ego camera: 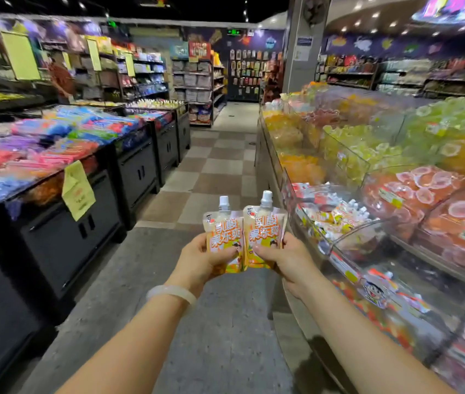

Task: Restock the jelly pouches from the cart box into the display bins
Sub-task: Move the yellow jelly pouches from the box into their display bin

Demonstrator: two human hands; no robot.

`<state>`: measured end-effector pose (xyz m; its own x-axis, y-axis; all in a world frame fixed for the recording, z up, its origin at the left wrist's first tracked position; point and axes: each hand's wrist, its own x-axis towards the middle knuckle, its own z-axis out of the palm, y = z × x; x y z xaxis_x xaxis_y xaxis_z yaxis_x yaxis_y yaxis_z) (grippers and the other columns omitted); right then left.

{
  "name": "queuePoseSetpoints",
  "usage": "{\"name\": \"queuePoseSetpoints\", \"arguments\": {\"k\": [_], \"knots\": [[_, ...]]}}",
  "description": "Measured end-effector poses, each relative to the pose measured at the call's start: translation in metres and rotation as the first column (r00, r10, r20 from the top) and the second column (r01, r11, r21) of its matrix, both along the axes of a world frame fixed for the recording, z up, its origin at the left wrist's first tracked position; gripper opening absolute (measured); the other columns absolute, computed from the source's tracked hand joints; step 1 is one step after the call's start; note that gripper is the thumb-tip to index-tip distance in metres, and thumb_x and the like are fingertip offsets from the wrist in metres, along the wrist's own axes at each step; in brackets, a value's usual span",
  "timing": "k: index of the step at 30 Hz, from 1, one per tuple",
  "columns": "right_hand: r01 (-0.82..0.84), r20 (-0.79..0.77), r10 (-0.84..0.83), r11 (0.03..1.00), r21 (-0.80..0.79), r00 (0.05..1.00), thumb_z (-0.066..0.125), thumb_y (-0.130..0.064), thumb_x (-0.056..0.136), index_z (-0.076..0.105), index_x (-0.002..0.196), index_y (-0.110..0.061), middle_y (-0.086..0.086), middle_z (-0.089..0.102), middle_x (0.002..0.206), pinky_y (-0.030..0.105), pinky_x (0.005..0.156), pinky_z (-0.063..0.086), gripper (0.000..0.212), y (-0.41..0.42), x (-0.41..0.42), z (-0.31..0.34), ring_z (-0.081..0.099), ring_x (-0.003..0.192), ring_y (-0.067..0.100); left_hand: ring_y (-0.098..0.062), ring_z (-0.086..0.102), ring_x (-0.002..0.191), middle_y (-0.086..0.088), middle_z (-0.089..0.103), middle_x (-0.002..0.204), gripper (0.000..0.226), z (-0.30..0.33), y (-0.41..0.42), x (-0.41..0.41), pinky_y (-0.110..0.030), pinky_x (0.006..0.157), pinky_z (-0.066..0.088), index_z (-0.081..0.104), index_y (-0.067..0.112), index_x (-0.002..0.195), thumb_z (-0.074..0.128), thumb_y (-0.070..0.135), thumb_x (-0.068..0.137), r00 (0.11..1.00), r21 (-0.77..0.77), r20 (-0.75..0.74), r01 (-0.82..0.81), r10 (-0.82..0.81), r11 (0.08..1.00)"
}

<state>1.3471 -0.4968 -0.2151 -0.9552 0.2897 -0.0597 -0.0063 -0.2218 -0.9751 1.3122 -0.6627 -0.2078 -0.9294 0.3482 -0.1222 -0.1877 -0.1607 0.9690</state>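
jelly pouches belonged in the clear display bin [336, 223] at right. each grip was closed on one: left hand [205, 260] on the left pouch [223, 231], right hand [285, 257] on the right pouch [265, 226]. low holds risked tipping them.

Two bare forearms, no sleeves in view up to the bottom edge of frame. Left wrist: one pale, milky-white bangle [172, 292], smooth, rounded, w/ no visible markings, sits snug just below the left hand [201, 258]. Right hand [282, 257] & wrist: nothing worn, no watch or band. Fingers [265, 251] bare, no rings seen; nails short, unpainted as far as blur allows.
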Motion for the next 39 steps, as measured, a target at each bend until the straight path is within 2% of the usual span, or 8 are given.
{"name": "queuePoseSetpoints", "arguments": {"k": [5,10,21,24,29,33,36,39], "knots": [[0.145,-0.026,-0.145,0.989,-0.01,0.989,0.067,0.009,0.077,0.059,0.112,0.001,0.018,0.069,0.104,0.038,0.081,0.056,0.038,0.014,-0.097,-0.001,0.067,0.09,0.029,-0.023,0.068,0.078,-0.015,0.07,0.1,0.035,-0.004,0.022,-0.125,-0.03,0.061,0.058,0.062,0.004,0.109,0.069,-0.007,0.076,0.991,0.023,-0.02,0.136,-0.136,0.99],[0.316,-0.055,-0.32,0.946,-0.069,0.946,0.066,0.01,0.077,0.064,0.107,-0.002,0.012,0.072,0.095,0.036,0.079,0.057,0.032,0.042,-0.166,0.009,0.069,0.083,0.024,-0.024,0.069,0.078,-0.014,0.072,0.097,0.054,0.013,0.069,-0.229,-0.029,0.062,0.056,0.062,0.002,0.11,0.079,0.003,0.059,0.94,-0.027,-0.044,0.337,-0.338,0.941],[0.634,-0.026,-0.634,0.773,-0.003,0.773,0.069,0.004,0.078,0.066,0.096,-0.007,0.005,0.074,0.081,0.026,0.054,0.055,0.021,0.166,-0.2,-0.001,0.071,0.066,0.017,-0.019,0.07,0.072,-0.011,0.073,0.091,0.029,0.0,0.24,-0.312,-0.03,0.066,0.059,0.065,0.007,0.1,0.069,-0.008,0.075,0.761,-0.012,-0.034,0.648,-0.648,0.761],[0.676,-0.043,-0.675,0.735,0.04,0.737,0.07,0.003,0.077,0.067,0.096,-0.012,0.008,0.074,0.092,0.033,0.067,0.059,0.024,0.208,-0.215,0.004,0.071,0.078,0.023,-0.016,0.07,0.068,-0.008,0.072,0.087,0.029,0.003,0.288,-0.332,-0.028,0.062,0.058,0.065,0.006,0.102,0.066,-0.008,0.077,0.717,-0.012,-0.049,0.695,-0.695,0.719],[0.74,-0.076,-0.736,0.667,0.088,0.673,0.075,-0.001,0.074,0.063,0.11,-0.007,0.01,0.07,0.104,0.037,0.078,0.056,0.038,0.269,-0.243,0.014,0.068,0.092,0.026,-0.028,0.065,0.086,-0.017,0.069,0.096,0.024,0.014,0.362,-0.366,-0.043,0.084,0.053,0.064,0.006,0.099,0.065,-0.008,0.079,0.672,-0.035,-0.087,0.735,-0.735,0.677],[0.802,0.006,-0.815,0.571,0.176,0.579,0.082,-0.02,0.068,0.06,0.114,-0.002,0.011,0.066,0.095,0.033,0.066,0.051,0.054,0.297,-0.248,0.004,0.064,0.083,0.025,-0.018,0.069,0.068,-0.01,0.07,0.085,0.026,0.008,0.401,-0.373,-0.026,0.055,0.056,0.061,-0.002,0.11,0.06,-0.006,0.085,0.577,-0.047,-0.058,0.814,-0.815,0.579],[0.848,0.054,-0.862,0.506,0.154,0.504,0.079,-0.014,0.073,0.061,0.107,-0.004,0.011,0.07,0.092,0.036,0.065,0.056,0.039,0.311,-0.241,-0.013,0.069,0.081,0.026,-0.021,0.069,0.083,-0.01,0.069,0.1,0.044,-0.015,0.433,-0.38,-0.031,0.063,0.056,0.053,0.003,0.121,0.071,0.005,0.08,0.53,-0.113,0.023,0.844,-0.847,0.525],[0.918,0.13,-0.918,0.387,0.09,0.375,0.074,-0.003,0.078,0.056,0.089,-0.006,0.002,0.064,0.062,0.022,0.047,0.045,0.021,0.317,-0.237,-0.03,0.059,0.049,0.012,-0.024,0.064,0.099,-0.005,0.059,0.117,0.048,-0.033,0.458,-0.382,-0.037,0.077,0.057,0.047,0.01,0.116,0.076,0.016,0.078,0.44,-0.202,0.057,0.884,-0.896,0.421]]}}
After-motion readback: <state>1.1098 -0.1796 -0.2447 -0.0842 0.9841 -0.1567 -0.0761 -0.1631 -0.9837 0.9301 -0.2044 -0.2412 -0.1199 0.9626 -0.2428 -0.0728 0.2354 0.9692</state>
